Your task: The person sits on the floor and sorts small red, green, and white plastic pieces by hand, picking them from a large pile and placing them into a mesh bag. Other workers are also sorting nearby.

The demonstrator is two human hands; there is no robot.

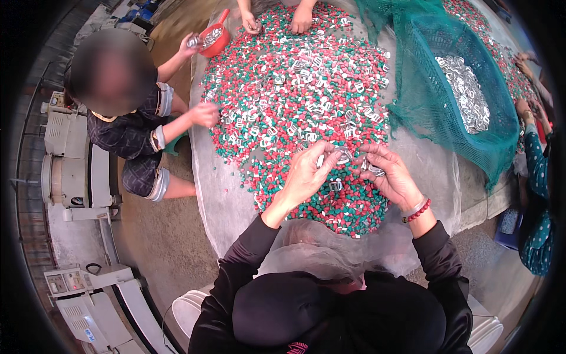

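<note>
My left hand [308, 175] is closed over the pile, pinching a silvery metal buckle [342, 156] between thumb and fingers. Another pale piece shows between its fingers. Close by on the right, my right hand [391, 176] is curled around several metal buckles [372, 169], with a red bead bracelet on its wrist. Below both hands spreads a wide heap of small red, green and white pieces [348, 212], with many flat metal buckles mixed in. One buckle [335, 186] lies on the heap just under the gap between my hands.
A teal basket [433, 88] of metal buckles stands in green netting [413, 122] at the right. On the left a co-worker [127, 133] reaches in beside a red scoop [216, 41]. Other people's hands [302, 19] work at the far edge and far right. Machines [76, 171] line the left.
</note>
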